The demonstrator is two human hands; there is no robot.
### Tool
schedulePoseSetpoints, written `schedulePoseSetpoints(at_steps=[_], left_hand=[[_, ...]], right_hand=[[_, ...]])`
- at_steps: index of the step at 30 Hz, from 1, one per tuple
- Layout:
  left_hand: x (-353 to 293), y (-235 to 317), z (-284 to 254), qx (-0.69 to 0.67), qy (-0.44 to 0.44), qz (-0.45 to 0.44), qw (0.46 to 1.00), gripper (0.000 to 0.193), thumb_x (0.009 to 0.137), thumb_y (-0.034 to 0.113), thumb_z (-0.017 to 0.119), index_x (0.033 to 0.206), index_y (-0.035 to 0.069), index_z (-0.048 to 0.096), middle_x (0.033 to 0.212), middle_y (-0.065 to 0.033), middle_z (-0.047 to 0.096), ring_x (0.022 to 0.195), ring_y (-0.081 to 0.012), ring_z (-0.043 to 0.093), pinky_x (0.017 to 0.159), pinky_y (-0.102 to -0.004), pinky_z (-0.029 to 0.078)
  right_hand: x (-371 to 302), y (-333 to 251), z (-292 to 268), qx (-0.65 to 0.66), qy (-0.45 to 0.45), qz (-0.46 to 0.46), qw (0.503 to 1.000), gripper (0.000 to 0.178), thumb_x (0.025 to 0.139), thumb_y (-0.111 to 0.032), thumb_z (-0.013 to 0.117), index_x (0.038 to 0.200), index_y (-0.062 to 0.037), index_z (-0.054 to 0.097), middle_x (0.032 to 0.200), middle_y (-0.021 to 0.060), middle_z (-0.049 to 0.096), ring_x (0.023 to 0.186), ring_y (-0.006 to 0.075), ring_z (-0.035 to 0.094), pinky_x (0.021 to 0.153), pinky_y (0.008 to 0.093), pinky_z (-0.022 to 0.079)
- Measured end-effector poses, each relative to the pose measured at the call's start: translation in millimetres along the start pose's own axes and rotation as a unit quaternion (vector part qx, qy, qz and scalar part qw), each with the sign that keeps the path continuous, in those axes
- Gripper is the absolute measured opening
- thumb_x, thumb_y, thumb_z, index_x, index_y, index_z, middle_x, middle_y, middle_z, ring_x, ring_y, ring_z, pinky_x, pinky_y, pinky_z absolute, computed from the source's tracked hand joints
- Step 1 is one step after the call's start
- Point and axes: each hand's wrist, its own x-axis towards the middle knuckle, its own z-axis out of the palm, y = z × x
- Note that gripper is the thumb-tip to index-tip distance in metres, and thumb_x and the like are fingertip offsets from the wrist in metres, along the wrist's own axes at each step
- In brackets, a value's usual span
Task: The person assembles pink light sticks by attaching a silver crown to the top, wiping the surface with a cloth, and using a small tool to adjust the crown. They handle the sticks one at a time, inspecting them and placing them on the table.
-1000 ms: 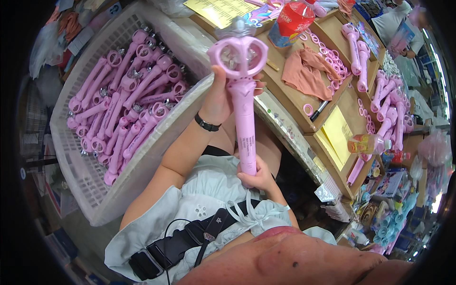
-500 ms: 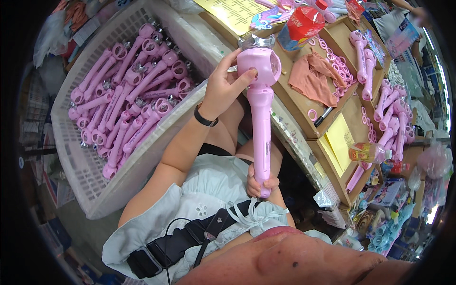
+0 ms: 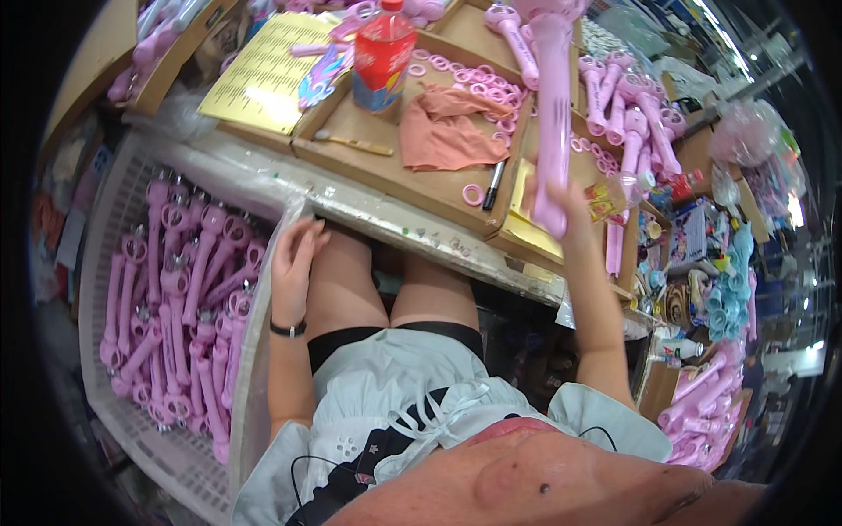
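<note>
My right hand is raised over the right part of the workbench, its fingers wrapped round the lower end of a pink toy wand. The wand stands nearly upright, and its round head is cut off by the top of the picture. Some motion blur covers that hand. Beside the rim of a white plastic crate, my left hand wears a black wristband; its fingers are loosely bent and apart, holding nothing. Many similar pink wands lie heaped inside the crate.
On the bench, cardboard trays hold a red-labelled bottle, an orange cloth, pink rings, a toothbrush and a black marker. More wands lie at the right. Yellow printed paper is at back left.
My left hand has let go of the wand's head and dropped beside the crate. My right hand has carried the wand up and to the right, over the bench. The view has turned rightward.
</note>
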Motion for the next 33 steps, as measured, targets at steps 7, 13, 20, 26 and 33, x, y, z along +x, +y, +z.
schedulePoseSetpoints(at_steps=[7, 13, 20, 26, 33], left_hand=[[-51.7, -27.5, -20.2, 0.024, 0.03, -0.069, 0.997, 0.024, 0.094, 0.011, 0.051, 0.114, -0.001, 0.053, 0.104, -0.0092, 0.061, 0.095, -0.0135, 0.058, 0.086, -0.0263, 0.047], [-68.2, -30.8, -23.7, 0.128, 0.012, -0.071, 0.989, 0.022, 0.092, 0.009, 0.053, 0.111, -0.002, 0.054, 0.1, -0.007, 0.061, 0.092, -0.0132, 0.059, 0.083, -0.0253, 0.046], [-59.3, -41.2, -0.2, 0.11, -0.013, -0.084, 0.99, 0.021, 0.092, 0.009, 0.054, 0.11, -0.002, 0.054, 0.099, -0.007, 0.061, 0.092, -0.013, 0.059, 0.082, -0.0248, 0.047], [-53.7, -44.5, 16.4, 0.173, -0.077, -0.073, 0.979, 0.026, 0.09, 0.011, 0.057, 0.111, -0.003, 0.055, 0.102, -0.0103, 0.062, 0.095, -0.0157, 0.061, 0.082, -0.0261, 0.047], [-48.8, -48.6, 19.4, 0.218, -0.113, -0.065, 0.967, 0.024, 0.088, 0.011, 0.058, 0.108, -0.003, 0.057, 0.1, -0.0122, 0.062, 0.094, -0.0177, 0.061, 0.081, -0.028, 0.048]], right_hand=[[175.8, -66.9, -120.0, -0.471, 0.347, 0.026, 0.811, 0.035, 0.066, -0.021, 0.069, 0.085, 0.0088, 0.063, 0.068, 0.0118, 0.064, 0.055, 0.022, 0.06, 0.049, 0.0322, 0.045], [230.9, -41.5, -190.7, -0.404, 0.385, 0.025, 0.829, 0.046, 0.056, -0.021, 0.072, 0.089, 0.0111, 0.065, 0.086, 0.0202, 0.066, 0.075, 0.0264, 0.065, 0.062, 0.0346, 0.05], [255.5, -29.7, -216.7, -0.523, 0.353, -0.03, 0.775, 0.035, 0.064, -0.025, 0.069, 0.082, 0.0048, 0.068, 0.076, 0.016, 0.066, 0.07, 0.0257, 0.064, 0.064, 0.0359, 0.049], [207.3, -21.8, -152.2, -0.516, 0.419, -0.163, 0.729, 0.045, 0.073, -0.027, 0.065, 0.105, 0.0049, 0.061, 0.104, 0.0243, 0.06, 0.091, 0.0333, 0.061, 0.08, 0.0375, 0.047], [8.6, -31.1, -88.2, -0.621, 0.402, -0.455, 0.496, 0.055, 0.076, -0.013, 0.071, 0.121, 0.0035, 0.044, 0.123, 0.0209, 0.043, 0.115, 0.0314, 0.042, 0.097, 0.0391, 0.036]])
